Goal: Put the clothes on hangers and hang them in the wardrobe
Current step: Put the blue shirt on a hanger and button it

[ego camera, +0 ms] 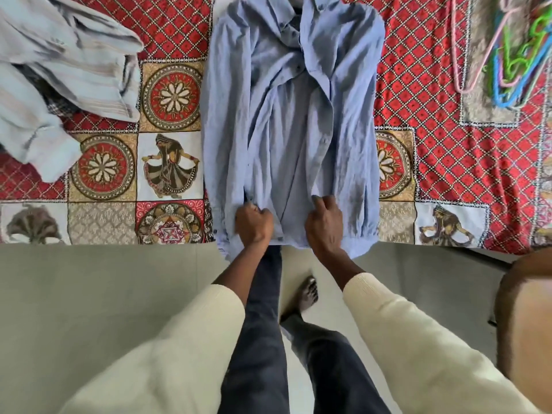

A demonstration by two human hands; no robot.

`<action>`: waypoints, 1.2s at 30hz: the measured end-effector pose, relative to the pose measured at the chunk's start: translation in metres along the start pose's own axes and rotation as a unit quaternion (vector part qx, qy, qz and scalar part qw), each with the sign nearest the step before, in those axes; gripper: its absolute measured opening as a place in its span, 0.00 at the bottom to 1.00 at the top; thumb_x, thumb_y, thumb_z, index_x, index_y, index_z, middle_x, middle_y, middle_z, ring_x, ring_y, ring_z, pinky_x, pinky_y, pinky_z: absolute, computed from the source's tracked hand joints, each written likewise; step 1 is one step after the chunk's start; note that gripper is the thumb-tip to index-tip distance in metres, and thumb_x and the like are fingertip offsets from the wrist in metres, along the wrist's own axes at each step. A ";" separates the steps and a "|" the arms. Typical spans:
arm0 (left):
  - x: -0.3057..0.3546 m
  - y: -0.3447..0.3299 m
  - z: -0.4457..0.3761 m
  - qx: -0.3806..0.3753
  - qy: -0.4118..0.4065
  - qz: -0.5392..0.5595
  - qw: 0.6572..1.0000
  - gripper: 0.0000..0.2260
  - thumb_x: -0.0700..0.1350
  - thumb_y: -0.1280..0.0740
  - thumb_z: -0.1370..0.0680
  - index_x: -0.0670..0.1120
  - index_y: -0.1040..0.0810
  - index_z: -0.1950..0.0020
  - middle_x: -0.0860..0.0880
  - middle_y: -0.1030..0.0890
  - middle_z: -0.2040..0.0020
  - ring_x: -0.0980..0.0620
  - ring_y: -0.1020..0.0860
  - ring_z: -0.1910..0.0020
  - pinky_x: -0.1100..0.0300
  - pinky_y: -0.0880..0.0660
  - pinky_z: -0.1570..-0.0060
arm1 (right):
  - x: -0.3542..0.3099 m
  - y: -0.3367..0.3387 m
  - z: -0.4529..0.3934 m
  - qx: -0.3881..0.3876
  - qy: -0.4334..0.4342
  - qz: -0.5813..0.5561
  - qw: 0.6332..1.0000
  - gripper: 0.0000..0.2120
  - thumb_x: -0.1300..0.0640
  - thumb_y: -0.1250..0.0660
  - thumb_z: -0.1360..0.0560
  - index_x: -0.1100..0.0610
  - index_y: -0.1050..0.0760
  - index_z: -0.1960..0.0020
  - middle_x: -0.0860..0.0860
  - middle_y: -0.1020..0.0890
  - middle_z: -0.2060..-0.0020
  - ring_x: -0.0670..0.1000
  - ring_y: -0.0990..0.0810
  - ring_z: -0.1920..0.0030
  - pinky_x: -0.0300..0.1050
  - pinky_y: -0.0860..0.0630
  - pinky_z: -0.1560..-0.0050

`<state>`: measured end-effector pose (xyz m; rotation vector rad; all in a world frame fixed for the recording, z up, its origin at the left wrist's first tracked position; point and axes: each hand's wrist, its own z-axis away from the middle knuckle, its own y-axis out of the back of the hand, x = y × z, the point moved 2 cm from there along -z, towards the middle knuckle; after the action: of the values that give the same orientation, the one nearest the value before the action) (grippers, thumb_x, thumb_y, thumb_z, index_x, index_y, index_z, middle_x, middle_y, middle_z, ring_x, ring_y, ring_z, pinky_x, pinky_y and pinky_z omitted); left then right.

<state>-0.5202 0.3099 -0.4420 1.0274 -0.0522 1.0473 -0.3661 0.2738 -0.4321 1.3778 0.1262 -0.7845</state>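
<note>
Left hand (254, 224) and right hand (324, 222) each pinch the blue shirt's (292, 115) hem, spread flat on the bed's patterned bedspread (170, 162). Front hangs unbuttoned; a hard tug could bunch it. Coloured hangers (513, 64) lie well apart, far right.

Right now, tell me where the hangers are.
The hangers lie in a colourful pile at the head view's upper right, on the patterned bedspread, right of the blue shirt.

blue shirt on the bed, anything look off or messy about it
Blue shirt lies unbuttoned and wrinkled, its front panels crossing crookedly near the collar. Left hand and right hand grip its hem.
</note>
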 end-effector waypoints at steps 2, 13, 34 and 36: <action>0.004 0.005 0.012 0.024 -0.054 0.046 0.997 0.10 0.38 0.34 0.31 0.43 0.33 0.70 0.48 0.28 0.72 0.50 0.31 0.73 0.59 0.35 0.72 | 0.000 0.001 0.005 -0.002 0.071 0.042 0.997 0.20 0.70 0.39 0.33 0.64 0.22 0.42 0.62 0.25 0.57 0.62 0.26 0.62 0.50 0.29 0.61; -0.013 0.010 0.018 -0.084 -0.116 -0.057 0.988 0.17 0.36 0.32 0.27 0.41 0.26 0.38 0.41 0.22 0.45 0.39 0.23 0.49 0.54 0.27 0.57 | 0.014 0.013 0.018 -0.040 -0.078 -0.001 0.996 0.13 0.68 0.45 0.24 0.64 0.30 0.41 0.62 0.29 0.43 0.65 0.25 0.58 0.49 0.36 0.63; 0.127 -0.015 -0.132 -0.113 -0.309 -0.237 0.914 0.23 0.54 0.39 0.19 0.43 0.32 0.28 0.40 0.29 0.32 0.39 0.33 0.31 0.45 0.34 0.33 | -0.036 0.020 -0.168 -0.047 0.000 -0.075 0.996 0.19 0.68 0.46 0.23 0.63 0.31 0.34 0.60 0.27 0.36 0.61 0.28 0.40 0.52 0.29 0.45; 0.119 -0.007 -0.153 -0.024 -0.197 -0.282 0.939 0.26 0.56 0.41 0.20 0.43 0.35 0.26 0.41 0.33 0.28 0.40 0.35 0.29 0.43 0.35 0.34 | -0.032 0.020 -0.190 -0.044 -0.025 -0.059 0.997 0.18 0.67 0.46 0.22 0.62 0.31 0.33 0.61 0.26 0.36 0.62 0.27 0.38 0.54 0.28 0.42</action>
<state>-0.5136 0.5015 -0.4748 1.1071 -0.1001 0.3092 -0.3105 0.4595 -0.4425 1.2754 0.2013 -0.9007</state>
